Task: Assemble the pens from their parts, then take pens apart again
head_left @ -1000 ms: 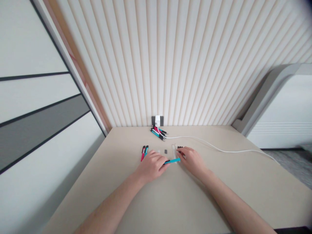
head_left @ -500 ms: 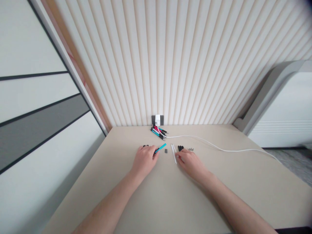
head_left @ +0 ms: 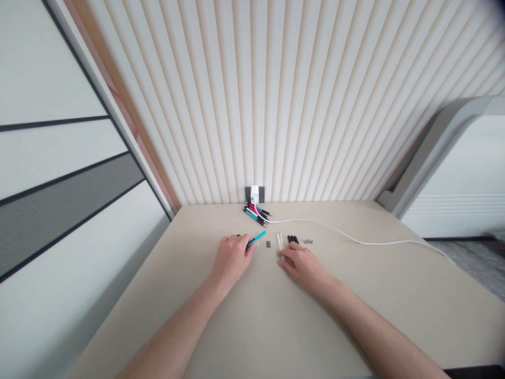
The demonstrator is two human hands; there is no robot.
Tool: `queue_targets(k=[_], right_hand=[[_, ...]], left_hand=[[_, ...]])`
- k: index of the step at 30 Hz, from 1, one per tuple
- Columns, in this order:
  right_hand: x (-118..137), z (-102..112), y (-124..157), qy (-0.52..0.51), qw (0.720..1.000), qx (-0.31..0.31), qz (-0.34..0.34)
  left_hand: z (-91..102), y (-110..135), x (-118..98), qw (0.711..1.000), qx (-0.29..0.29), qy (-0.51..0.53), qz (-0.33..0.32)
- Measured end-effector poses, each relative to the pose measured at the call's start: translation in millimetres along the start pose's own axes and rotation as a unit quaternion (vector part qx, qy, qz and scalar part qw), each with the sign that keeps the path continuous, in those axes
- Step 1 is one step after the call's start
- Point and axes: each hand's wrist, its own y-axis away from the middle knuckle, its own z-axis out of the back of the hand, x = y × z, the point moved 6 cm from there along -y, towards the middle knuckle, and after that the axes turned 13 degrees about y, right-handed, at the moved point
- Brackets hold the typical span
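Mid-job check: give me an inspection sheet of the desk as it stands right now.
Surface: beige table, plain and matte.
Job's things: teal pen barrel; white refill tubes; black pen parts; small grey parts; small dark piece.
Clutter: pile of pens by the wall.
Hands: left hand grips the teal pen barrel; right hand lies palm down, fingertips at the white refill tubes, grip unclear.
Cables: white cable runs from the white charger off to the right.
Surroundings: slatted wall; panelled cabinet on the left; white unit on the right.
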Motion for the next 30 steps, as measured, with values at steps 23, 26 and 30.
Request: queue_targets(k=[23,26,30], right_hand=[[-4,15,-2,-0.115,0.982,-0.151,0.002],[0,12,-4,-0.113,0.984,-0.132,0.038],[3,9,-5,-0.104,0.987,-0.108,0.055]], left_hand=[[-7.8,4,-21,0.986,0.053,0.120,-0.104],[-4.9,4,-22,0.975,0.042,0.192,-0.101],[0.3,3,-15,0.946,-0.010,0.322,-0.029]])
